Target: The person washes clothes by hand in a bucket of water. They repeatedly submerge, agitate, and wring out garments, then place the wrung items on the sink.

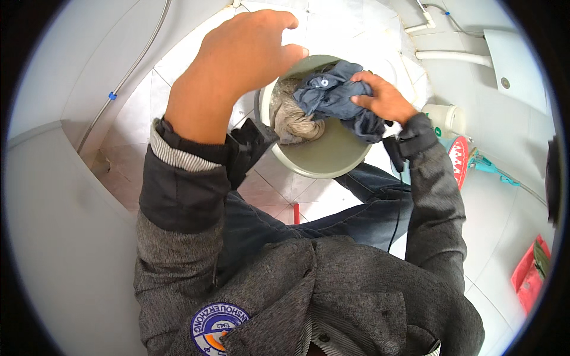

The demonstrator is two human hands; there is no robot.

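Note:
My right hand (pixel 386 99) pinches a wet-looking dark blue garment (pixel 338 92) with a pale round button on it, fingers and thumb closed on its right side. The garment hangs bunched over a round, pale green basin (pixel 306 168) holding cloudy water. A beige cloth (pixel 297 121) lies crumpled against the basin's left inner side, partly under the blue garment. Up and to the left, my left hand (pixel 246 50) is raised above the rim with thumb and forefinger apart. Nothing shows in it; its other fingers are hidden behind the hand.
The basin stands on a tiled floor (pixel 279 190) between my knees. To its right are a pale lidded container (pixel 445 118), a red and white patterned item (pixel 458 160) and a turquoise handle (pixel 493 169). A thin hose (pixel 133 68) runs along the left wall; a red pouch (pixel 528 279) is far right.

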